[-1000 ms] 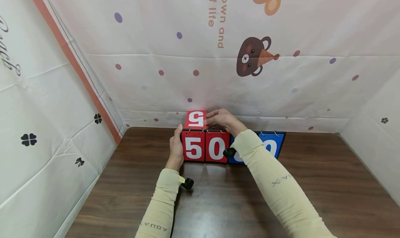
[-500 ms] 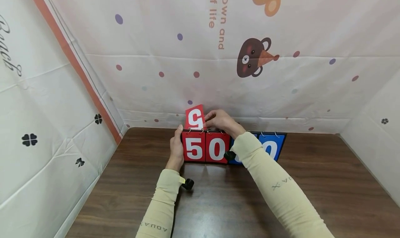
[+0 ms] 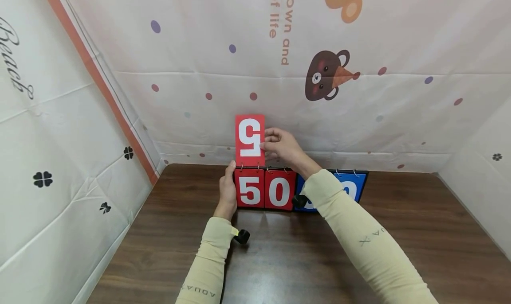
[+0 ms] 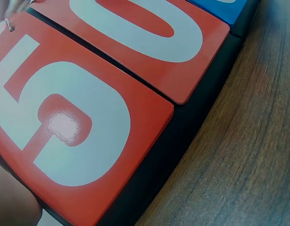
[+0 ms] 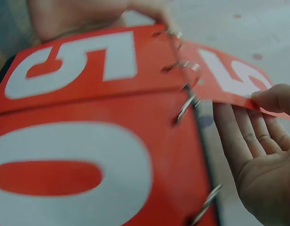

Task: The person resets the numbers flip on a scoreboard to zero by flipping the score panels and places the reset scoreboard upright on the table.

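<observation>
A flip scoreboard [image 3: 279,189] stands at the back of the table, its red cards showing 5 and 0. My left hand [image 3: 227,191] grips the board's left edge, its thumb pointing up along the side. Above the top edge a red flip card [image 3: 250,140] stands raised on its rings, with an upside-down 5 on it. My right hand [image 3: 284,148] pinches that card's right edge between thumb and fingers; the right wrist view shows the thumb [image 5: 277,100] on the printed face and the fingers behind. The blue cards [image 3: 351,186] are partly covered by my right forearm.
The brown wooden table [image 3: 311,259] runs up to a white printed cloth [image 3: 191,113] hanging right behind the board. More cloth [image 3: 80,171] hangs at the left side. Metal rings [image 5: 185,110] bind the cards along the board's top edge.
The raised red 5 card has swung up from lying back behind the board to nearly upright, with my right hand rising along with it. My left hand has stayed at the board's left edge.
</observation>
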`<state>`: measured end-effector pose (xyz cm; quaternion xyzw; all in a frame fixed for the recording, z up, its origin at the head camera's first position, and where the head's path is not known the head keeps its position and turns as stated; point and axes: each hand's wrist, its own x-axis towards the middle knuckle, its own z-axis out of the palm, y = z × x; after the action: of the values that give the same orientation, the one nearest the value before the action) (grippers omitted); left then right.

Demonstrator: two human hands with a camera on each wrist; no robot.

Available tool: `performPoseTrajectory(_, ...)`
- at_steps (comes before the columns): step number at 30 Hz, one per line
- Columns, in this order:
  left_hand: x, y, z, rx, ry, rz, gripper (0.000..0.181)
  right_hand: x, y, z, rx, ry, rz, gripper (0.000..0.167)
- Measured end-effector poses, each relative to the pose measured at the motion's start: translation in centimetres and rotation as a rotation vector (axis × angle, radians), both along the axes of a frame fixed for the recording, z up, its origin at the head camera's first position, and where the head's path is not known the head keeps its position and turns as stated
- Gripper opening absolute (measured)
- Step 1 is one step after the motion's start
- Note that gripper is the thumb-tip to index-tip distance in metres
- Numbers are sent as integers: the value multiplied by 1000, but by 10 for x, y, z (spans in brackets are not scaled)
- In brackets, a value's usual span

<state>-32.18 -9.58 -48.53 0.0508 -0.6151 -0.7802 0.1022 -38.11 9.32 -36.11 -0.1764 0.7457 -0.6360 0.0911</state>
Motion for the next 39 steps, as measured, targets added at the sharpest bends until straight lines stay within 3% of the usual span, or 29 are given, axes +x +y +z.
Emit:
performPoseTrajectory(8,2,1,0,26,14,-13,61,19,-10,21,13,159,5,30)
performPoseTrajectory(16,1,0,-5,58,34,9,63,47,-14,27,118,477,66,13)
performPoseTrajectory(21,0,0,-6,13,37,58,64,71,-12,27,214,633,137,17)
performPoseTrajectory(27,0,-1,-3,54,64,27,48,92,-6,14,277,774,197,21)
performPoseTrajectory(32,1,-2,-3,41,29,27,49,104,0,-4,324,949,259,21)
performPoseTrajectory(35,3,-1,-2,25,8,49,51,110,3,-16,401,1028,279,25)
performPoseTrajectory(39,4,1,1,66,6,31,54,114,7,-30,525,1118,324,31)
